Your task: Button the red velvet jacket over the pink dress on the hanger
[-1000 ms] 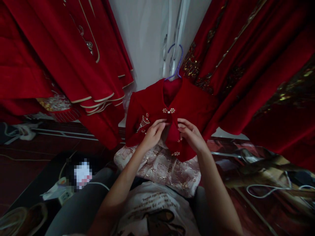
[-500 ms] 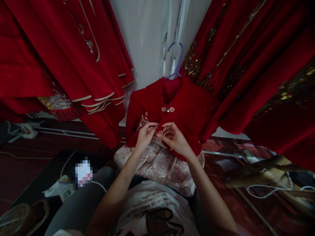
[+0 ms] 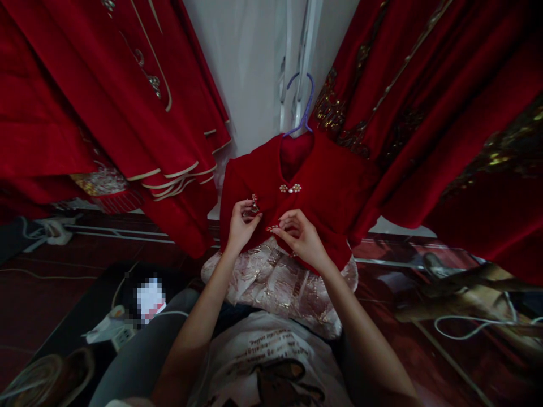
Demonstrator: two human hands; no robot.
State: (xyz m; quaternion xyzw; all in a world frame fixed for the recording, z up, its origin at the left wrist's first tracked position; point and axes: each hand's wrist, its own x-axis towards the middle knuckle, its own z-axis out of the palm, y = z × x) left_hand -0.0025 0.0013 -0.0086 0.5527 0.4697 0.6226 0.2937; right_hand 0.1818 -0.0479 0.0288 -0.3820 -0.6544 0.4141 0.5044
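Note:
A small red velvet jacket (image 3: 331, 192) hangs on a purple hanger (image 3: 302, 107) in front of me, its top pearl clasp (image 3: 291, 188) fastened. My left hand (image 3: 241, 226) pinches the jacket's left front panel beside a beaded brooch (image 3: 254, 203). My right hand (image 3: 302, 237) is closed on the front edge at a second pearl clasp (image 3: 274, 228). Under the jacket hangs a pale pink and gold brocade skirt (image 3: 280, 282), resting toward my lap.
Red velvet garments hang at left (image 3: 106, 113) and right (image 3: 445, 113), some with gold trim. A white wall (image 3: 250, 68) lies behind. A power strip (image 3: 116, 336) and white cables (image 3: 466, 328) lie on the dark floor. My knees and printed shirt (image 3: 271, 367) fill the bottom.
My hands moved from holding the front panels apart to meeting at the middle clasp. My left hand then shifted up and left toward the brooch; the jacket front has closed.

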